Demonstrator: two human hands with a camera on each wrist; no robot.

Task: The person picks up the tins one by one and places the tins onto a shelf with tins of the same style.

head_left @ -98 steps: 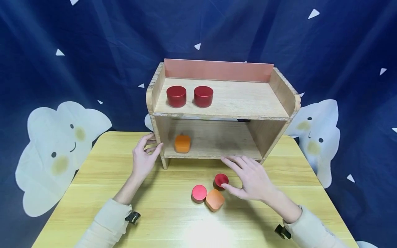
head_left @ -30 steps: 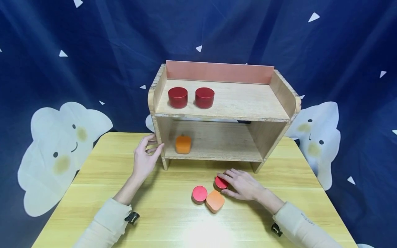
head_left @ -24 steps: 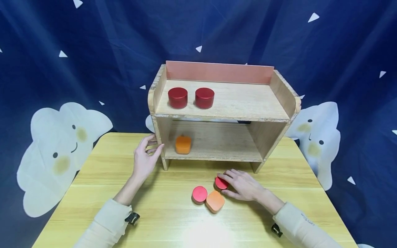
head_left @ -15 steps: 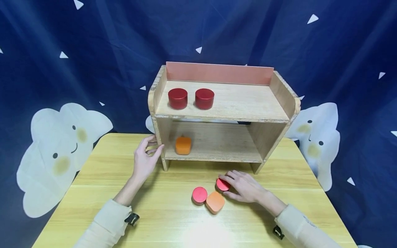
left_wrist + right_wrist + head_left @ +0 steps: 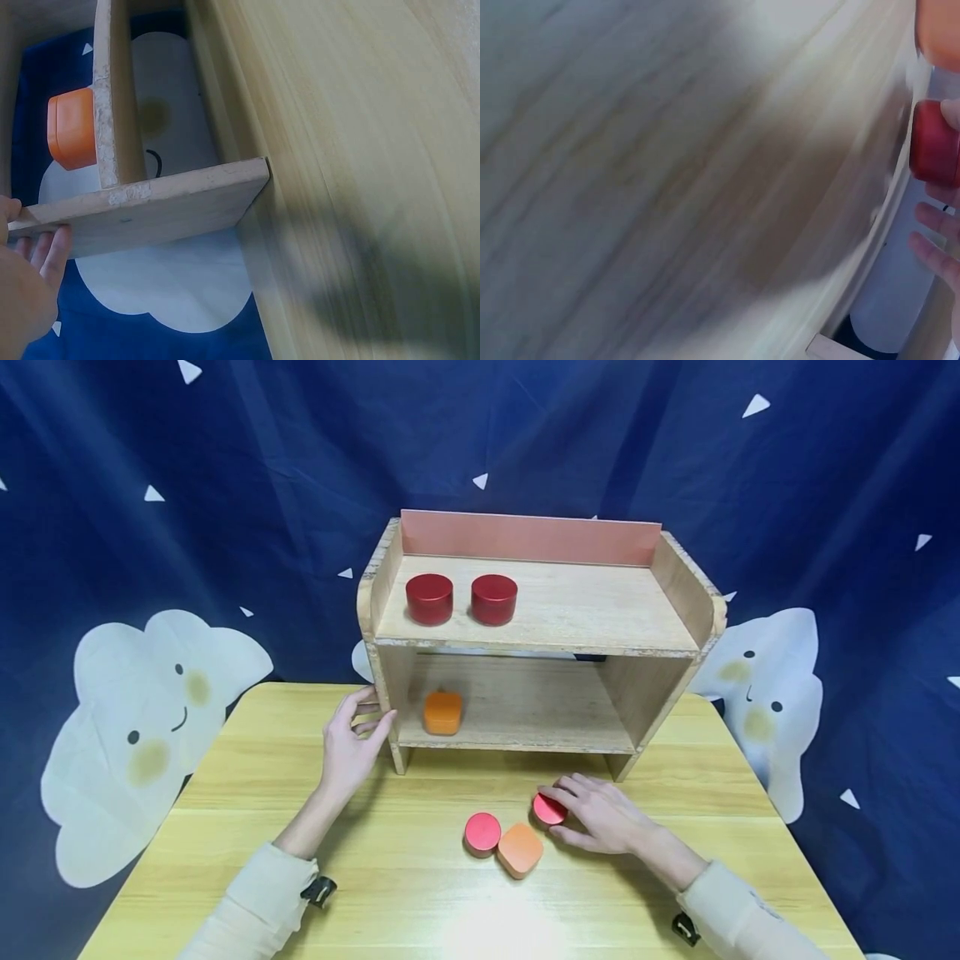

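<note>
My right hand [image 5: 606,817] pinches a small round red tin [image 5: 550,810] between thumb and fingers on the table; the right wrist view shows the tin's red side [image 5: 932,142] with the thumb against it. My left hand [image 5: 351,743] grips the left side panel of a two-tier wooden shelf [image 5: 585,618], thumb at the front edge and fingers along the outer face. To the left of the held tin lie a square orange tin [image 5: 520,850] and another round red tin [image 5: 482,834], close together.
Two round red tins [image 5: 430,599] stand at the left of the upper tier. A square orange tin [image 5: 442,713] sits at the left of the lower tier. Behind the wooden table [image 5: 300,693] hangs a dark blue curtain [image 5: 225,485] with clouds.
My right hand came down from above the red tin, took hold of it and slid it slightly right, away from the orange tin. The left hand stays on the shelf.
</note>
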